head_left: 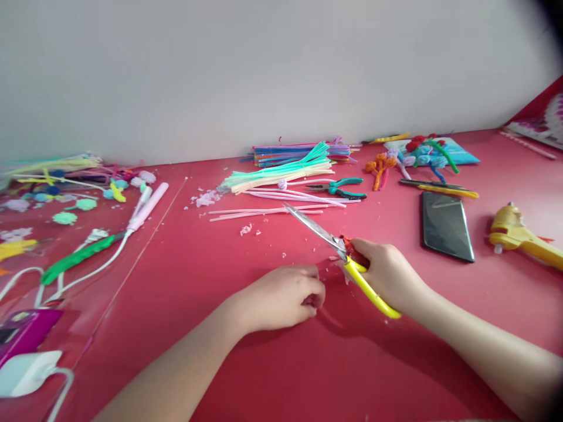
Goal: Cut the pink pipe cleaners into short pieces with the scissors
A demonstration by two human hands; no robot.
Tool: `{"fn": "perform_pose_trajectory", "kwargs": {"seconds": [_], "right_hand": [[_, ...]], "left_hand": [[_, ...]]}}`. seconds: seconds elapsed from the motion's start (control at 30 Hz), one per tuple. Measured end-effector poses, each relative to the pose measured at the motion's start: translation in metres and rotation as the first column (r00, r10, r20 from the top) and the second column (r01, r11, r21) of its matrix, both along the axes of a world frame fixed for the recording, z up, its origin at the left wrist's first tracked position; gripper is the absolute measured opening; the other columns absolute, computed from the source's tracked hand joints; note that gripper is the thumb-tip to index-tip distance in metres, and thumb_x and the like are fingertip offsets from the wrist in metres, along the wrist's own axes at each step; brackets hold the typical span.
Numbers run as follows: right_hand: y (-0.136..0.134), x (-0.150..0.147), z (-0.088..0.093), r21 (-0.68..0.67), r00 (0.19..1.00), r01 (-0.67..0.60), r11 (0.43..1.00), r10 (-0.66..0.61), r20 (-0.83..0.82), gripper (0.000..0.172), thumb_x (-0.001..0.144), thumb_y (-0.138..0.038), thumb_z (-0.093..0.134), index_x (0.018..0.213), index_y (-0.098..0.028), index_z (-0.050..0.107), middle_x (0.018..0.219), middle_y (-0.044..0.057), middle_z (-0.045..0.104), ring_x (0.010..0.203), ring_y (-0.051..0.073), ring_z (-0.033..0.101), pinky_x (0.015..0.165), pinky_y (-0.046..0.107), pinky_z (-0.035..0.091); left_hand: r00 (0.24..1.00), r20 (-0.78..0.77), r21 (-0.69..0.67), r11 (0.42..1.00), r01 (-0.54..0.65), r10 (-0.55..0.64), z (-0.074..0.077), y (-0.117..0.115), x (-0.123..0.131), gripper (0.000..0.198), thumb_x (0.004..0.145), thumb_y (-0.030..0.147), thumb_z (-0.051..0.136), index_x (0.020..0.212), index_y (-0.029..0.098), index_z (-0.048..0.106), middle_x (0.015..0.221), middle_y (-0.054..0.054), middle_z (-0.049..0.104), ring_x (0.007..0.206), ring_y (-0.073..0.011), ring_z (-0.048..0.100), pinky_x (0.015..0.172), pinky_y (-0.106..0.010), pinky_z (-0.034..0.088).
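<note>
My right hand grips a pair of scissors with yellow and red handles. The blades point up and left, lying close together. Left of the handles, my left hand is low over the red tabletop with curled fingers; whatever is in them, if anything, is hidden. Beyond the blade tips lie loose pink pipe cleaners and small fluffy pink trimmings. Behind these is a bundle of mint and cream pipe cleaners, with teal-handled pliers at its right.
A black phone and a yellow glue gun lie at right, below finished pipe-cleaner pieces. On the left are a pink corded wand, a green-handled tool, white cables and several pompoms. A pale wall stands behind.
</note>
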State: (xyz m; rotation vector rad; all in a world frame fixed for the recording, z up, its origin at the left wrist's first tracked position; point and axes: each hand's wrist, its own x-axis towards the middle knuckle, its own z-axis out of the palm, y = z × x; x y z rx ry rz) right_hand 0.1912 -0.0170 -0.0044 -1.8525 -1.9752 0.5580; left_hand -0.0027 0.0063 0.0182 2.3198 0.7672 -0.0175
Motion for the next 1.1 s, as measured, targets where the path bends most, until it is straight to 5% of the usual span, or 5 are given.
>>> {"fn": "perform_pose_trajectory", "kwargs": {"seconds": [0.27, 0.47, 0.63, 0.9, 1.1], "right_hand": [[-0.001, -0.001, 0.000, 0.003, 1.000, -0.003, 1.000, 0.003, 0.007, 0.013, 0.066, -0.033, 0.046, 0.063, -0.020, 0.047, 0.047, -0.004, 0.043, 0.042, 0.007, 0.028, 0.041, 0.018, 0.021], [-0.008, -0.008, 0.006, -0.054, 0.981, -0.130, 0.990, 0.120, -0.151, 0.015, 0.068, -0.033, 0.045, 0.061, -0.019, 0.042, 0.049, -0.005, 0.038, 0.045, 0.007, 0.028, 0.042, 0.018, 0.022], [-0.015, -0.016, 0.008, -0.091, 0.953, -0.172, 0.981, 0.142, -0.269, 0.016, 0.071, -0.032, 0.043, 0.067, -0.017, 0.048, 0.054, -0.004, 0.043, 0.049, 0.007, 0.033, 0.044, 0.019, 0.025], [-0.014, -0.016, 0.012, -0.079, 0.911, -0.165, 0.983, 0.121, -0.395, 0.014, 0.072, -0.030, 0.044, 0.067, -0.018, 0.046, 0.057, -0.004, 0.047, 0.051, 0.007, 0.039, 0.048, 0.018, 0.032], [-0.013, -0.016, 0.010, -0.086, 0.941, -0.088, 0.992, 0.055, -0.334, 0.014, 0.072, -0.031, 0.042, 0.066, -0.018, 0.045, 0.056, -0.003, 0.047, 0.051, 0.008, 0.041, 0.047, 0.019, 0.032]], "left_hand": [[0.989, 0.035, -0.263, 0.956, -0.133, 0.147, 0.001, 0.005, -0.006, 0.004, 0.066, 0.023, 0.056, 0.066, 0.019, 0.057, 0.072, 0.000, 0.055, 0.063, -0.0113, 0.050, 0.056, -0.022, 0.037], [0.823, 0.172, -0.726, 0.634, -0.265, 0.542, -0.005, 0.010, 0.001, 0.018, 0.068, 0.029, 0.057, 0.078, 0.015, 0.053, 0.064, -0.001, 0.057, 0.052, -0.0100, 0.052, 0.050, -0.022, 0.040], [0.650, 0.270, -0.826, 0.518, -0.223, 0.711, -0.011, 0.008, 0.009, 0.020, 0.064, 0.025, 0.062, 0.077, 0.012, 0.054, 0.066, -0.002, 0.056, 0.053, -0.0080, 0.052, 0.052, -0.021, 0.041], [0.734, 0.190, -0.771, 0.562, -0.300, 0.652, -0.006, 0.001, 0.011, 0.014, 0.070, 0.028, 0.055, 0.077, 0.016, 0.054, 0.061, -0.002, 0.059, 0.045, -0.0099, 0.055, 0.038, -0.018, 0.038], [0.768, 0.197, -0.603, 0.693, -0.395, 0.609, -0.004, -0.010, 0.014, 0.016, 0.072, 0.033, 0.051, 0.071, 0.017, 0.054, 0.055, 0.002, 0.052, 0.038, -0.0072, 0.049, 0.038, -0.019, 0.039]]}}
